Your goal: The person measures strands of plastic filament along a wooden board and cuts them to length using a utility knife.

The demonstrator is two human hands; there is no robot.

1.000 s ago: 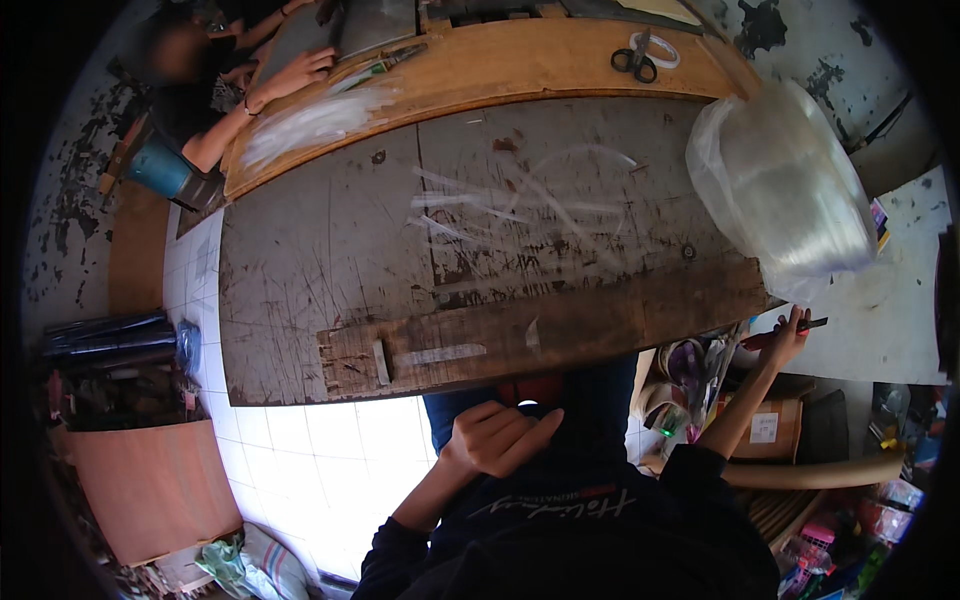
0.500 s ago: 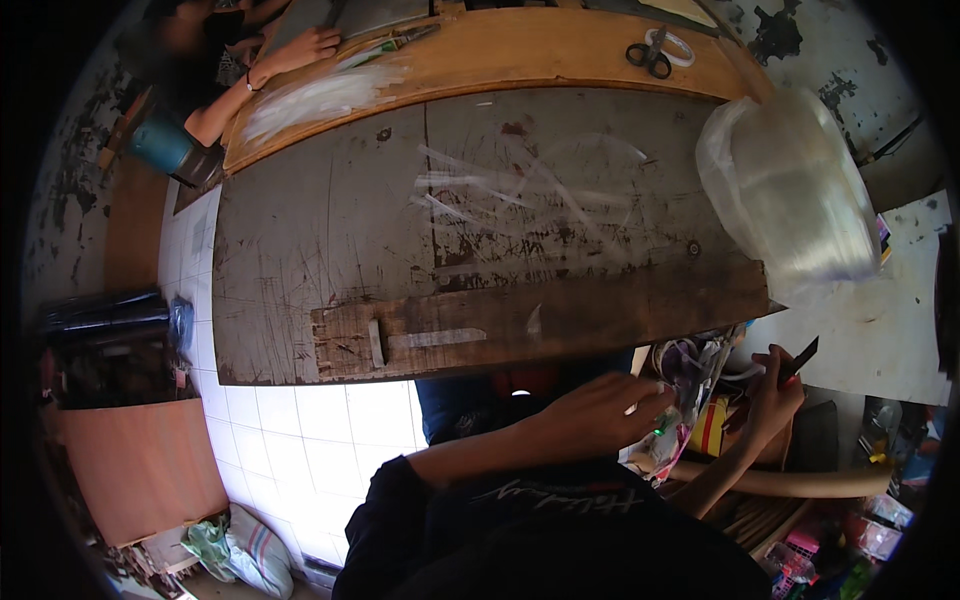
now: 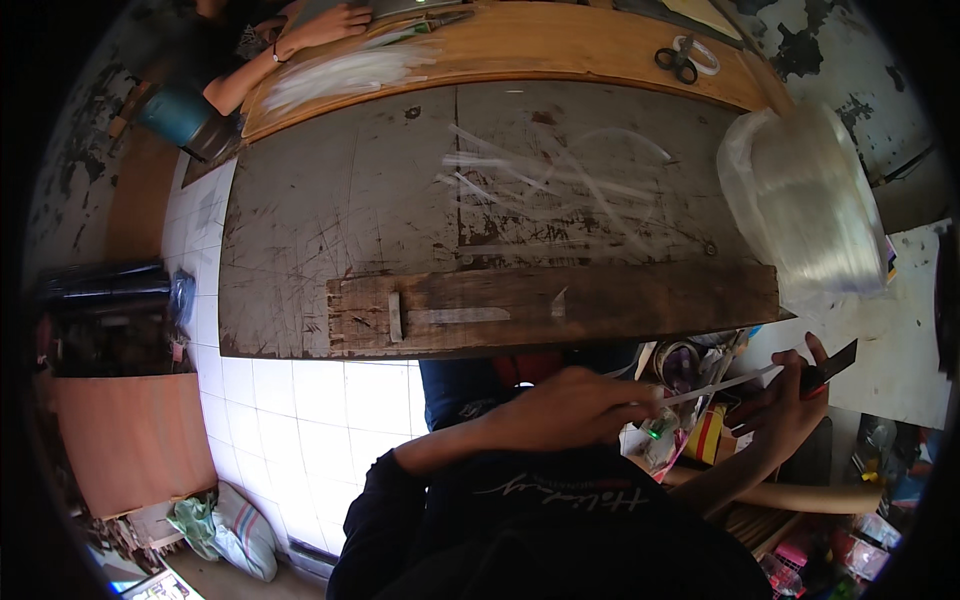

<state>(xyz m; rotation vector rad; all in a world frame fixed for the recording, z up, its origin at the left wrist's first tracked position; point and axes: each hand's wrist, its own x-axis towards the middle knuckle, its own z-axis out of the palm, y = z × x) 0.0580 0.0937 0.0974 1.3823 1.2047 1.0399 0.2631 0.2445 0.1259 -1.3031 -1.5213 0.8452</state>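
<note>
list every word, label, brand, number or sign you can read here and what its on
Dark shirt: large white script across the front; I don't copy out its wording.
Same shirt: smaller reddish lettering by the script, too blurred to read.
Colourful packets at lower right: any print is too small and blurred to read.
Knife in the right hand and white strip at the left hand: no readable marking.
</note>
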